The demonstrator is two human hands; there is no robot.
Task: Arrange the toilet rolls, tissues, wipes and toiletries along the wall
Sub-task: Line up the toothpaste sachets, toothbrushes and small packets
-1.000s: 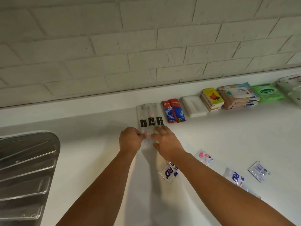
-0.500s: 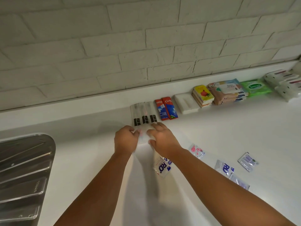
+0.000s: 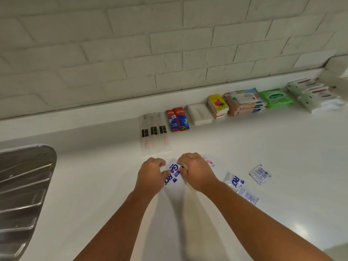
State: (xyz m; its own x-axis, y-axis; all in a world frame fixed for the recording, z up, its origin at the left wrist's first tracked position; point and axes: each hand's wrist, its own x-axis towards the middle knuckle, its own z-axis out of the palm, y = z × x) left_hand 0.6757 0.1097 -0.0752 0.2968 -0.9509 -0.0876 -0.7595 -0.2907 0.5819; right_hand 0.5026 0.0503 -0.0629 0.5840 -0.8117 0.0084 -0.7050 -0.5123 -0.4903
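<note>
so, both hands sit close together low on the desk [image 3: 94,176]. the left hand [image 3: 150,174] and the right hand [image 3: 197,172] each have curled fingers pinching 1 side of a blue-lettered sachet [image 3: 173,175], so it is clamped from both edges as far as the view shows. the sachet lies well out from the wall [image 3: 131,63], just in front of the 3 wrapped toothbrushes [image 3: 153,132] that end the row. rightward along the wall run 2 toothpaste boxes [image 3: 178,119], a white block [image 3: 199,113], yellow tissue packs [image 3: 217,105], stacked wipes [image 3: 244,101], a green wipes pack [image 3: 275,96] and white packs [image 3: 316,95].

what could go wrong, as i judge it: the sachet looks thin, slick and floppy, so an edge pinch may let it slide out or fold on the way to the wall. the free slot seems to be left of the toothbrushes, and those lie loose side by side — a knuckle or wrist passing over could roll 1 out of line or shove it into the toothpaste boxes. 4 more sachets lie scattered to the right: a pink sachet [image 3: 209,162] partly hidden behind the right hand, a second blue-lettered one [image 3: 234,180], a barcoded one [image 3: 248,196] and a small one [image 3: 259,174]. a careless forearm sweep could drag them. set too far left, the sachet might land on the ridged steel drainer [image 3: 24,185].
</note>
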